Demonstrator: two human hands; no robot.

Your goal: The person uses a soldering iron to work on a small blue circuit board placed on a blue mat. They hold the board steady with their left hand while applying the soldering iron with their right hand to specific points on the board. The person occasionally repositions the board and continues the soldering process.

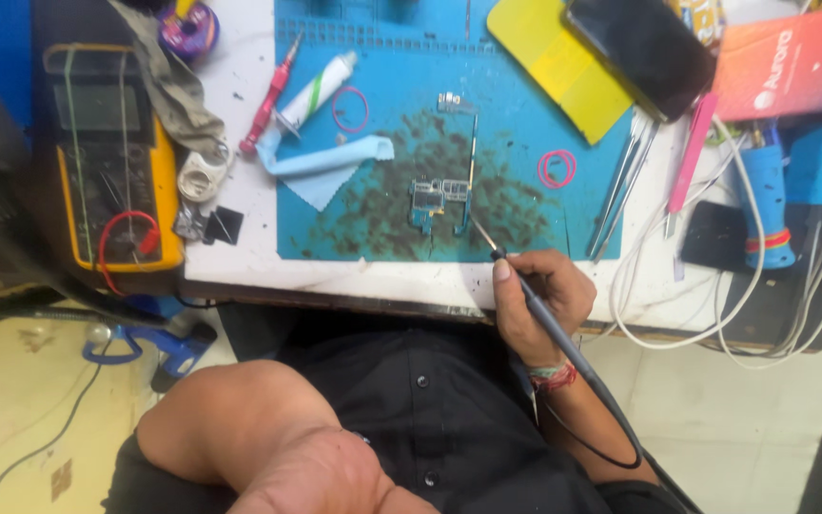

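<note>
We hold a slim grey soldering iron with a dark cord [546, 309] in our right hand [537, 303], fingers closed around its shaft like a pen, its fine tip resting just beside the lower right corner of a small blue-green circuit board [440, 202]. The board lies on a blue silicone work mat [516, 205] stained with dark residue. Our left hand [335, 481] is low at the frame's edge against our black shirt; we cannot tell how its fingers are set. Around the board sit two pink rubber rings [557, 168], a pale blue cloth [327, 162], a white tube of paste [321, 88] and a red-handled screwdriver [271, 97]. A pair of metal tweezers [622, 186] lies to the right, a yellow multimeter [111, 157] well apart on the left. Nothing lies between tip and board.
</note>
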